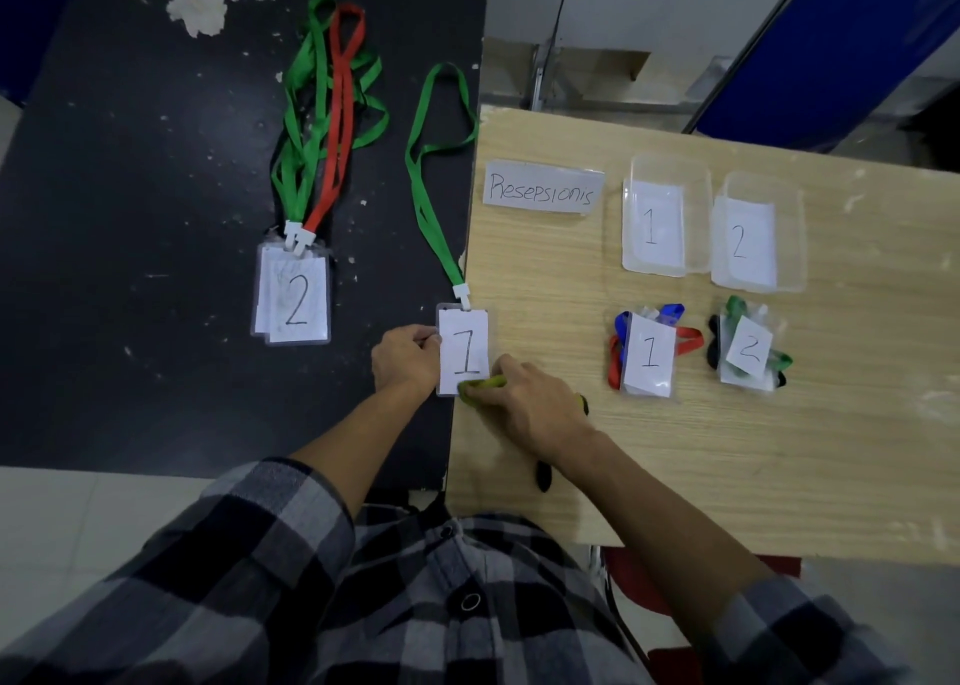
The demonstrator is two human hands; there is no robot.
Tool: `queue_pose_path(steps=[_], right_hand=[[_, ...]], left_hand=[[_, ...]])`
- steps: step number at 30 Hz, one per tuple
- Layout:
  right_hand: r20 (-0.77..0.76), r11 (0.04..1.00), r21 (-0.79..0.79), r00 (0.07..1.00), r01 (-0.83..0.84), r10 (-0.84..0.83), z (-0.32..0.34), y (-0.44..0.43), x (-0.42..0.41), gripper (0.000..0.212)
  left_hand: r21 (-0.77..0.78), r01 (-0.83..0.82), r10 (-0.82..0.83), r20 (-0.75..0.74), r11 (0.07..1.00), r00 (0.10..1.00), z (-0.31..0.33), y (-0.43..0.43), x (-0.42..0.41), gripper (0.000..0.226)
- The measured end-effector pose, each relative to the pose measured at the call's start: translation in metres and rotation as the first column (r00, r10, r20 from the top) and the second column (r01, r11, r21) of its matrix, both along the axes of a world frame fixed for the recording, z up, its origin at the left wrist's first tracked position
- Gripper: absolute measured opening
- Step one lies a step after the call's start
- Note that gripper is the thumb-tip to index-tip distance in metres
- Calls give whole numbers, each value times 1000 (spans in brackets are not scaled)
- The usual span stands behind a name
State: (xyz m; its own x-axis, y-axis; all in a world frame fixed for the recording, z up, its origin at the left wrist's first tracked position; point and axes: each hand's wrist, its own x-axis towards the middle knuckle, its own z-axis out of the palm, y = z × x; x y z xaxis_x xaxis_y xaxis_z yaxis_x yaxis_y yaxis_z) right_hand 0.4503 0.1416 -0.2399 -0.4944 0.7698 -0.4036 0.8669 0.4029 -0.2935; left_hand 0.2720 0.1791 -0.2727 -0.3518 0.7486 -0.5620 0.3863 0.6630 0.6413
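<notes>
Holding the badge (464, 349) marked 1 on the seam where the black worktop (130, 217) meets the left edge of the wooden worktop (545, 279), we have both hands on it. The left hand (402, 359) pinches the badge's left long edge between thumb and fingers. The right hand (530, 404) has its fingers curled round a yellow-green piece (480, 384) at the badge's near right corner; we cannot tell what that piece is. The badge's long axis runs along the seam, away from us, with the clip at the far end. The lanyard (426, 175) trails from the clip toward the far edge, so it lies straight beyond both hands. The right hand is nearer bundle 1 (649, 354) and tray 1 (696, 175). We judge that gathering the lanyard comes next.
</notes>
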Motion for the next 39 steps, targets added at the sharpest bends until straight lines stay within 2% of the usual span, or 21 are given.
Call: queue_pose_path(steps=[5, 11, 16, 18, 23, 27, 30, 33, 36, 39], right_hand=[[-21, 986, 48, 987, 162, -161, -2, 15, -11, 41], [-114, 1000, -7, 993, 9, -9, -8, -2, -11, 42], [-123, 976, 11, 969, 215, -212, -11, 18, -15, 42], [-117, 982, 21, 976, 187, -183, -11, 15, -25, 47], [-147, 1000, 6, 989, -2, 2, -7, 7, 3, 42], [-116, 980, 68, 978, 185, -176, -13, 37, 0, 42], [-66, 966, 48, 966, 254, -251, -15, 45, -31, 58], [-79, 972, 27, 970, 234, -232, -16, 25, -42, 71], [-139, 988, 13, 979, 152, -149, -15, -1, -31, 59], [-133, 999, 19, 991, 27, -24, -14, -9, -18, 52]], left_hand=[[-26, -50, 53, 102, 998, 993, -4, 2, -2, 14], [-26, -53, 57, 161, 998, 985, -2, 0, -5, 18], [-41, -94, 101, 239, 995, 966, -1, 2, -4, 18], [-46, -84, 92, 243, 995, 966, -1, 2, -6, 19], [-51, -81, 91, 260, 995, 961, 0, 0, -7, 22], [-62, -81, 96, 306, 995, 947, 1, 1, -7, 25], [-73, -62, 83, 330, 995, 940, 2, 3, -10, 26], [-73, -30, 54, 352, 997, 934, 1, 3, -14, 25], [-109, -35, 73, 363, 993, 929, 3, 3, -15, 24], [-122, -31, 74, 371, 992, 926, 4, 3, -14, 24]])
